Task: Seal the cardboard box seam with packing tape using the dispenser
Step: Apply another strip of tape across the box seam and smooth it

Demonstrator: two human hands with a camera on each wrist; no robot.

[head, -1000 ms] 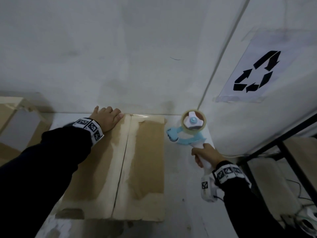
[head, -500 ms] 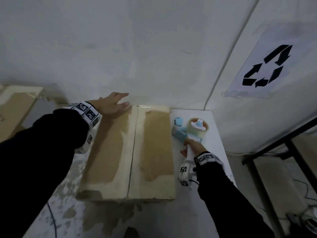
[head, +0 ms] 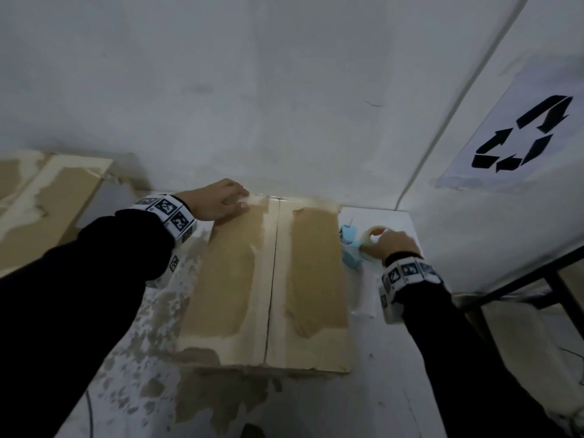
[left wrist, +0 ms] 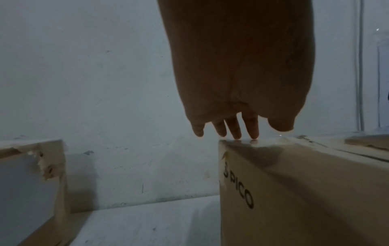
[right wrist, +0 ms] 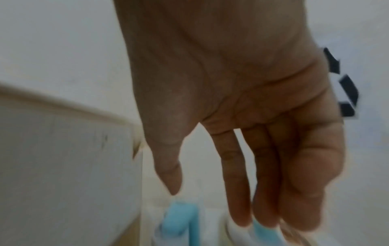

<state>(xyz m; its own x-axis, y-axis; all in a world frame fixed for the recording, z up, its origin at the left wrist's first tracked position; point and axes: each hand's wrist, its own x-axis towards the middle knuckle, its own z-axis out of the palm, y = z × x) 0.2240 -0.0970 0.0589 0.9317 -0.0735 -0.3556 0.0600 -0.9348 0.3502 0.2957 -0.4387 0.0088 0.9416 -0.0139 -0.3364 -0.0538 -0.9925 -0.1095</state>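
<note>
Left grip (head: 218, 200): fingers straight, tips pressing cardboard box (head: 268, 279) top at its far left corner | right grip (head: 390, 245): fingers extended, loose over blue tape dispenser (head: 350, 245), holding nothing, at surface's (head: 395, 358) far right edge | box mid-surface, seam untaped | box side reads "PICO" (left wrist: 240, 191)

**Torn cardboard, smooth plastic**

We see a matt brown cardboard box (head: 240, 279) with its top paper layer torn rough and pale along the seam. Right of the box, our tape dispenser (head: 349, 245) is smooth light-blue plastic. The white surface (head: 379, 390) is scuffed and patchy.
</note>
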